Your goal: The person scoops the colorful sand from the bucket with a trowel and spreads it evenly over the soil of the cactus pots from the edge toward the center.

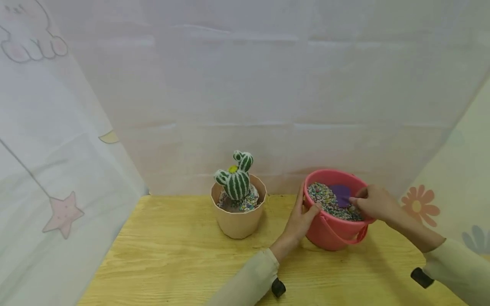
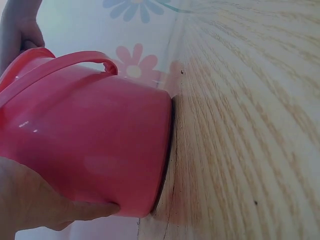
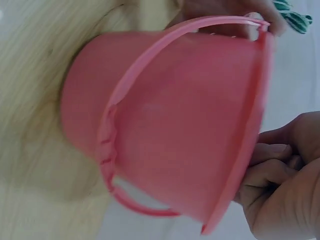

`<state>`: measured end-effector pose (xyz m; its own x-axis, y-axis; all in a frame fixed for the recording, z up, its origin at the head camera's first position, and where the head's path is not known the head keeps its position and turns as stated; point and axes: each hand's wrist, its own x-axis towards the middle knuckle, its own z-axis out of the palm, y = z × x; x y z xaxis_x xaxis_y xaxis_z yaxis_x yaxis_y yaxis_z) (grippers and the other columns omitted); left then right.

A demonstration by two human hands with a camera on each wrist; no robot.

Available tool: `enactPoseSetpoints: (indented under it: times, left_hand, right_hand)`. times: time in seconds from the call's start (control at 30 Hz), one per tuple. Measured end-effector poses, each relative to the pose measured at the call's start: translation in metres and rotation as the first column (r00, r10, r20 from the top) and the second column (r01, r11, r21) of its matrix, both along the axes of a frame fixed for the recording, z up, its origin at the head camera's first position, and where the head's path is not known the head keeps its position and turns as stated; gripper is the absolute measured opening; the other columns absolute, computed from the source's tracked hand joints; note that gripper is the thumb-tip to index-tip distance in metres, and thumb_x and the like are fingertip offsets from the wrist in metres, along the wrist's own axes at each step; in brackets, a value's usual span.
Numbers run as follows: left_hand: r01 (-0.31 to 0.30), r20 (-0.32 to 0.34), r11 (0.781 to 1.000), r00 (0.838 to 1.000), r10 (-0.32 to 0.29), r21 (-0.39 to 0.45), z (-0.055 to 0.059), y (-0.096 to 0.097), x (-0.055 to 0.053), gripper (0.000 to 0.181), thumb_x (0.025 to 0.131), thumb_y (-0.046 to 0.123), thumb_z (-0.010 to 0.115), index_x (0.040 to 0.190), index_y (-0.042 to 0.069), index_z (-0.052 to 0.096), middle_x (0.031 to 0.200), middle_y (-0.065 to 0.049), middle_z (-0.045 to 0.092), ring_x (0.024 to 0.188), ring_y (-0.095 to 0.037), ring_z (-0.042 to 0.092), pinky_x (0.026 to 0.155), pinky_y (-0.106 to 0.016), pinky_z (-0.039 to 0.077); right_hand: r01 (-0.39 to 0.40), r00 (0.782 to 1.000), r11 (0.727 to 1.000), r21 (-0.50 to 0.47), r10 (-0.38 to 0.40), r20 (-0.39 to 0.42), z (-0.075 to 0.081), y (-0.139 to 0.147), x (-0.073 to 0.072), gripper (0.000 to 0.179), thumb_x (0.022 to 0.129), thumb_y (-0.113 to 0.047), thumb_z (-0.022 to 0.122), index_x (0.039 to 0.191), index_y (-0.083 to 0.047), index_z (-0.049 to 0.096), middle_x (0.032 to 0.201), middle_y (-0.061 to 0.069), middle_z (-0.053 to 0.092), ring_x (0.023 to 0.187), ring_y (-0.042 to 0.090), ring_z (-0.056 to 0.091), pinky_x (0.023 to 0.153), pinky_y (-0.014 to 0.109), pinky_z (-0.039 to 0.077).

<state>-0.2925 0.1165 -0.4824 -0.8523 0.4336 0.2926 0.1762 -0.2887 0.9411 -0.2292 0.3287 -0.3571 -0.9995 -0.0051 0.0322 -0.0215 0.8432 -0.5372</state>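
Note:
A pink bucket [image 1: 333, 233] stands upright on the table, partly filled with small multicoloured pebbles [image 1: 323, 195]. My left hand [image 1: 298, 221] grips the bucket's near left side, its thumb at the rim and its fingers along the outer wall. Inside the bucket, a purple scoop [image 1: 340, 194] lies against the pebbles. Fingers curled, my right hand [image 1: 377, 204] reaches over the right rim and holds the scoop's end; the handle is hidden by the hand. The right wrist view shows this right hand [image 3: 285, 175] beside the rim, the scoop out of sight.
Left of the bucket stands a cream pot [image 1: 238, 223] with a green-and-white cactus [image 1: 236, 185] among coloured pebbles. The bucket's handle [image 1: 344, 238] hangs down its front. A pale printed cloth [image 1: 229, 85] rises behind the wooden table [image 1: 164, 255].

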Motion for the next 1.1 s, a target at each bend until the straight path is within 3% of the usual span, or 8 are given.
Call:
enactPoseSetpoints:
  times: [0.17,0.3,0.53,0.7,0.87,1.1]
  left_hand:
    - [0.036,-0.006,0.999,0.999,-0.036,0.040,-0.001,0.000,-0.001,0.079,0.101,0.031,0.062,0.158,0.055,0.014,0.162,-0.004,0.032,0.123,-0.017,0.059,0.097,-0.030,0.048]
    - [0.044,-0.014,0.998,0.999,-0.043,0.052,-0.001,0.000,-0.001,0.079,0.100,0.031,0.062,0.158,0.054,0.014,0.163,-0.001,0.030,0.125,-0.019,0.058,0.096,-0.030,0.049]
    - [0.022,-0.001,0.999,1.000,-0.022,0.037,0.001,-0.002,-0.001,0.080,0.099,0.028,0.064,0.158,0.054,0.016,0.163,0.001,0.031,0.133,-0.018,0.051,0.099,-0.029,0.046]
    - [0.009,-0.002,1.000,1.000,-0.009,-0.005,0.002,-0.003,0.000,0.080,0.098,0.034,0.065,0.158,0.055,0.016,0.162,0.001,0.033,0.129,-0.012,0.053,0.099,-0.029,0.046]
    - [0.008,0.006,1.000,1.000,-0.008,-0.021,0.000,-0.003,0.001,0.080,0.100,0.033,0.064,0.157,0.056,0.015,0.164,0.008,0.028,0.131,-0.006,0.049,0.100,-0.029,0.045]
    - [0.012,-0.027,1.000,1.000,-0.013,-0.011,-0.002,-0.003,-0.003,0.080,0.100,0.038,0.064,0.158,0.055,0.013,0.163,0.010,0.028,0.130,-0.007,0.050,0.101,-0.030,0.044]
  right_hand:
    - [0.056,0.991,0.986,-0.154,-0.036,0.132,0.002,-0.007,-0.002,0.028,0.101,-0.016,0.060,0.100,0.010,0.072,0.082,0.011,0.068,0.058,0.018,0.053,0.050,0.034,0.046]
    - [0.053,0.990,0.986,-0.157,-0.031,0.139,-0.002,-0.009,-0.002,0.031,0.102,-0.022,0.063,0.092,0.006,0.073,0.074,0.011,0.064,0.055,0.016,0.050,0.049,0.032,0.046]
    - [-0.036,0.998,0.999,-0.029,0.037,0.052,-0.005,-0.010,-0.001,0.033,0.103,-0.027,0.062,0.090,0.001,0.073,0.074,0.009,0.063,0.060,0.019,0.051,0.051,0.032,0.043]
    - [-0.120,0.992,0.992,-0.045,0.121,0.023,-0.004,-0.008,0.000,0.031,0.103,-0.021,0.061,0.107,0.008,0.072,0.078,0.009,0.065,0.062,0.019,0.053,0.052,0.032,0.045]
    - [-0.242,0.970,0.968,-0.072,0.242,-0.010,-0.005,-0.002,0.003,0.031,0.103,-0.017,0.063,0.116,0.011,0.069,0.082,0.005,0.066,0.062,0.017,0.056,0.053,0.030,0.049]
    - [-0.329,0.939,0.931,-0.160,0.339,0.046,0.002,0.010,0.007,0.034,0.103,-0.017,0.063,0.123,0.009,0.066,0.087,0.010,0.066,0.065,0.017,0.059,0.058,0.031,0.053]
